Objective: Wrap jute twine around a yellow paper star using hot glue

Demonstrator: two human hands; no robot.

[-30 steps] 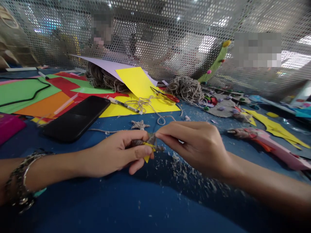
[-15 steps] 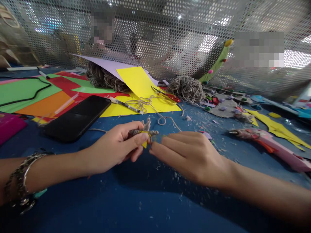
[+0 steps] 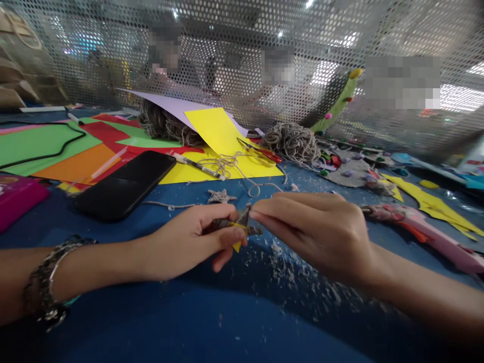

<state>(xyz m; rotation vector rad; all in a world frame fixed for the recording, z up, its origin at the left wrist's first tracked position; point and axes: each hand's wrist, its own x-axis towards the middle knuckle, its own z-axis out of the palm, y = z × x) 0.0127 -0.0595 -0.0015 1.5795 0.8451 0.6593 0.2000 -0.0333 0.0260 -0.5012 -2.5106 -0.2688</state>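
Note:
My left hand [image 3: 204, 237] is closed around a small yellow paper star wrapped in grey yarn [image 3: 244, 225], gripping it between thumb and fingers. Some bare yellow shows below the thumb. The fingertips of my right hand [image 3: 313, 227] are pinched together on grey yarn at the star's upper point; the exact strand is hidden. Just behind my left hand, a second star wrapped in grey yarn [image 3: 220, 196] lies on the blue table [image 3: 212, 312]. A loose strand of yarn [image 3: 254, 190] runs across the table behind my hands.
A black phone [image 3: 126, 185] lies left, near coloured paper sheets [image 3: 41, 146]. Behind are a marker [image 3: 199, 166], red-handled pliers [image 3: 260, 151] and a tangled yarn pile [image 3: 291, 142]. A pink glue gun [image 3: 423, 229] lies right. Grey fluff [image 3: 295, 272] litters the table before a perforated metal screen [image 3: 234, 35].
My right hand has gone from a loose fist beside the star to a pinch at its upper point. Both hands sit slightly further right in view, and the second star now shows behind.

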